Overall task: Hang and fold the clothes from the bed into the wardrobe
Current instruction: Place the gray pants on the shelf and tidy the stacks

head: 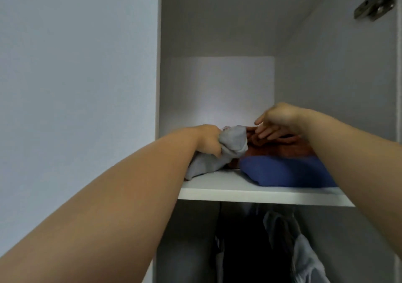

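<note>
Across mid-frame, white wardrobe shelf: grey garment clenched in left hand at its left lip, right hand slack-fingered on orange fold; liable to slide off if released there.

Both arms bare, raised and reaching forward, up and away from the body. Left forearm runs from lower left up toward centre, wrist roughly straight. Left hand back-side up, fingers curled down and thumb tucked under, gripping a bunched grey garment. Right forearm enters from the right edge, sloping up to a wrist bent downward. Right hand sits slightly higher than the left, knuckles up, fingers spread, nearly straight, angled down and to the left. Hands near, not touching.
</note>
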`<state>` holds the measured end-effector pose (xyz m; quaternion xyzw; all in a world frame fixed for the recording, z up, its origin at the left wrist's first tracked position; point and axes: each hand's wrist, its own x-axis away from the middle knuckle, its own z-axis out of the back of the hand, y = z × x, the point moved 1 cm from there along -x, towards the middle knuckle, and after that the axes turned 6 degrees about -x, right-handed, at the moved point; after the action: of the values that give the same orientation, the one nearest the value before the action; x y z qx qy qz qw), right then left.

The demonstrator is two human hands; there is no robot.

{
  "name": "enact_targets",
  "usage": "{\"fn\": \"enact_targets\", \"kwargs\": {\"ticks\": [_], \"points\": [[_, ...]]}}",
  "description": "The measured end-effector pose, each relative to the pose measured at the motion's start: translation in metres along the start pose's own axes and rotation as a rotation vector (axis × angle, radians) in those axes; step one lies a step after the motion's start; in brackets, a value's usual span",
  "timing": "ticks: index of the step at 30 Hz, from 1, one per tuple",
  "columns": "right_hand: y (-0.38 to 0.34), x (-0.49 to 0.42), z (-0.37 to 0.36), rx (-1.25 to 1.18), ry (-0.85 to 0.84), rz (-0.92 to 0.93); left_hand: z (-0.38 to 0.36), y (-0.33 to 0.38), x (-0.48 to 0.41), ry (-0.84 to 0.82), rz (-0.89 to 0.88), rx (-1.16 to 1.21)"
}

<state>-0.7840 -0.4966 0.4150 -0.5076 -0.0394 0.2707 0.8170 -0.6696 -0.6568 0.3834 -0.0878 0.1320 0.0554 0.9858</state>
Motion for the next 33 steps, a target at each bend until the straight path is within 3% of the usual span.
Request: {"fn": "enact_targets", "kwargs": {"ticks": [5, 10, 19, 22, 26, 33], "points": [[0.002, 0.014, -0.025, 0.051, 0.028, 0.111, -0.02, 0.011, 0.016, -0.208, 0.017, 0.009], [0.008, 0.019, -0.041, 0.229, 0.169, 0.316, -0.028, 0.011, 0.018, -0.224, 0.013, -0.002], [0.017, 0.001, -0.044, 0.464, 0.466, 0.493, -0.056, -0.026, -0.037, -0.261, 0.16, -0.293], [0.014, -0.023, -0.041, 0.658, 0.401, 0.464, -0.056, -0.028, -0.06, -0.273, 0.162, -0.308], [0.017, -0.059, -0.039, 0.843, 0.261, 0.287, -0.06, -0.043, -0.096, -0.28, 0.159, -0.288], [0.032, -0.098, -0.036, 0.79, 0.115, 0.192, -0.079, -0.067, -0.15, -0.191, 0.171, -0.184]]}}
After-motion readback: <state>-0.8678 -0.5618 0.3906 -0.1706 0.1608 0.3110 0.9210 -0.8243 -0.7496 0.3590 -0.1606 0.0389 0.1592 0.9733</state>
